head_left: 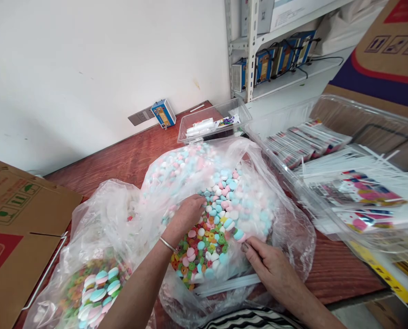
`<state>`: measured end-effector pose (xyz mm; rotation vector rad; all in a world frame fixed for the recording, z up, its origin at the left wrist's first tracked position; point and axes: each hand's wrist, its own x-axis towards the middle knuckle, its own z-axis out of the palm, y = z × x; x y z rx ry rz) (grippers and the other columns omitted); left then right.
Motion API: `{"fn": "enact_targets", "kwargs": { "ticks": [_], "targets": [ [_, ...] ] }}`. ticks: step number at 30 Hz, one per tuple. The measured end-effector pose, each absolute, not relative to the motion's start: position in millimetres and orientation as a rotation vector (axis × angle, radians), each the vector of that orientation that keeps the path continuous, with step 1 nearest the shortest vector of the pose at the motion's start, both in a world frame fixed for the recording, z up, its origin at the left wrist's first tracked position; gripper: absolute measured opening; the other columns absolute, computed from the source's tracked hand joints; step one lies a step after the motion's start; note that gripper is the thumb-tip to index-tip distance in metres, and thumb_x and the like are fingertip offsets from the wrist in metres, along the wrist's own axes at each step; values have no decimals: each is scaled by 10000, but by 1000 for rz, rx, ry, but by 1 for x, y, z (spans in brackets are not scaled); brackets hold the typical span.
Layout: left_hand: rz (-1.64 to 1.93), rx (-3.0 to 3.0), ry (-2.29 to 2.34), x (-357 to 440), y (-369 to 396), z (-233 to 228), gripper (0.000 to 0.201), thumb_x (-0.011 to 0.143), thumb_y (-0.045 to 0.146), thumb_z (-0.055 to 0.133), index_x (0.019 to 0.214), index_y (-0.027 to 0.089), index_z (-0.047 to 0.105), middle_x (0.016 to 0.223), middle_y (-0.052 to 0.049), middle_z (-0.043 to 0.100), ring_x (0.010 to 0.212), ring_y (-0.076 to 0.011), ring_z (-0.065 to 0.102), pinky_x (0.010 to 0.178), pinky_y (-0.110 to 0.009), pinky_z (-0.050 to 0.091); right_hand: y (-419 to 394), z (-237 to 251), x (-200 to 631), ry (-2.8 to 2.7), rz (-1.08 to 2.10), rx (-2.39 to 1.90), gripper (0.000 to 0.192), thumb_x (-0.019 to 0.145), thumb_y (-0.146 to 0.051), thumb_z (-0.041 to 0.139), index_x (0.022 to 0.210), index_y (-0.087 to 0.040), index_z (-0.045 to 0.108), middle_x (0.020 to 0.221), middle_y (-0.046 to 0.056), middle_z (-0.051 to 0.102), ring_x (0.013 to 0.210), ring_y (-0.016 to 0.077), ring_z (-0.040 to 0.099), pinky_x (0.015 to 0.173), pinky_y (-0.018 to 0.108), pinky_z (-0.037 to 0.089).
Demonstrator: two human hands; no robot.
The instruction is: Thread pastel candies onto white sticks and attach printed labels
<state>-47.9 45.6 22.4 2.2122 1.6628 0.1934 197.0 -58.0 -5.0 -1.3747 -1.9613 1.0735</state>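
Observation:
A large clear plastic bag [252,157] lies spread open, full of pastel pink, blue and white round candies [221,196]. Toward its front is a heap of small colourful ring-shaped gummies [204,237]. My left hand [190,212], with a bracelet on the wrist, reaches in among the candies; its fingers are curled, and their tips are partly hidden. At the right of the heap my right hand [271,262] pinches the end of a candy skewer [234,230], a row of yellow and two-tone blue, white and pink pieces. White sticks [229,284] lie below, under plastic.
Finished-looking candy skewers [101,290] rest on another plastic bag [104,201] at left. Cardboard boxes stand left [22,237] and right [396,55]. A clear bin [293,183] holds sticks and printed packets. Farther back are a smaller clear tray [211,114], a blue device [163,113] and metal shelving [252,55].

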Motion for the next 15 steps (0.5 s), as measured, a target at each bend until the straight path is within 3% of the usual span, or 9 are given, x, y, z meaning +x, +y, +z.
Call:
{"fn": "enact_targets", "kwargs": {
  "ticks": [7, 11, 15],
  "targets": [
    [168, 2146, 1813, -36, 47, 19, 207, 817, 36, 483, 778, 150, 652, 939, -152, 639, 817, -241, 619, 733, -324, 460, -58, -5, 199, -1965, 1088, -1397, 301, 962, -315, 343, 826, -205, 588, 715, 16, 666, 656, 192, 622, 592, 273, 401],
    [256, 2088, 1853, -41, 46, 28, 199, 880, 175, 489, 939, 183, 679, 878, -85, 673, 790, -218, 629, 725, -314, 466, -60, -4, 201, -1908, 1111, -1367, 309, 975, -331, 345, 844, -204, 594, 722, 10, 662, 663, 183, 619, 596, 266, 409],
    [743, 1588, 1633, -34, 23, 36, 306, 858, 345, 575, 1115, 186, 629, 842, -32, 671, 735, -174, 634, 680, -284, 496, -54, 1, 195, -1715, 1137, -1340, 308, 965, -388, 392, 794, -211, 578, 643, -17, 600, 605, 163, 576, 564, 247, 411]
  ]
}}
